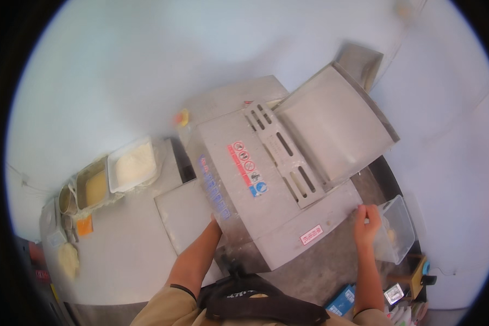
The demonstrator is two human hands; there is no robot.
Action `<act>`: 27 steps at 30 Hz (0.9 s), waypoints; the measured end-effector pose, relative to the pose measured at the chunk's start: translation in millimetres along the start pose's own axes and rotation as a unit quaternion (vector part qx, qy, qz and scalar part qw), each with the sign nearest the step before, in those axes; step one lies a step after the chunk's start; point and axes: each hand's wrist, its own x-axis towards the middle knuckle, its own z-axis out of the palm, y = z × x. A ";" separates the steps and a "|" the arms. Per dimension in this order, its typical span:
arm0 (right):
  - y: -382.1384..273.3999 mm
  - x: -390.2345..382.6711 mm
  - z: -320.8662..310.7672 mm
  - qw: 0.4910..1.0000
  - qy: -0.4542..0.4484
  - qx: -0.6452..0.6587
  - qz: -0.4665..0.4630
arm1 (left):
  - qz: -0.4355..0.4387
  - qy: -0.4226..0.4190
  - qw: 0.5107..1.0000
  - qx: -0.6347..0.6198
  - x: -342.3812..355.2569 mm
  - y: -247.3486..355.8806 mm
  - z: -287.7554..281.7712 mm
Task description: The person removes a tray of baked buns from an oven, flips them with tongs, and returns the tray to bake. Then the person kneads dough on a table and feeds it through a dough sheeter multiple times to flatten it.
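Observation:
A large stainless-steel machine (228, 127) with a slotted guard (285, 155) and a sloping metal tray (334, 122) fills the middle; it looks like a dough roller. My left hand (215, 221) reaches in at the machine's left side, and its fingers are hidden behind the housing. A flat metal plate (182, 209) lies beside that wrist. Off the machine's right front corner, my right hand (367, 221) is closed, fingers curled in. Whether anything is inside it does not show. Just right of it stands a clear plastic bin (403, 225) with some pale pieces at the bottom.
Along the back of the left steel table (119, 255) stand a white tub of flour (136, 165), a metal pan (92, 185) of yellowish stuff and a round tin (68, 199). A pale cloth (69, 261) and an orange scraper-like piece (85, 225) lie nearer. Blue package (342, 300) at lower right.

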 end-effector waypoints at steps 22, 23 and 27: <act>-199.6 -87.1 25.8 0.997 0.059 -0.020 -0.050 | 0.215 0.203 0.936 0.192 -179.9 89.5 -221.8; -215.6 -93.8 29.7 0.996 0.060 -0.017 -0.057 | 0.224 0.199 0.938 0.177 -190.7 93.6 -240.6; -280.6 -116.9 45.7 0.993 0.041 -0.016 -0.111 | 0.251 0.196 0.934 0.160 -247.7 134.3 -302.8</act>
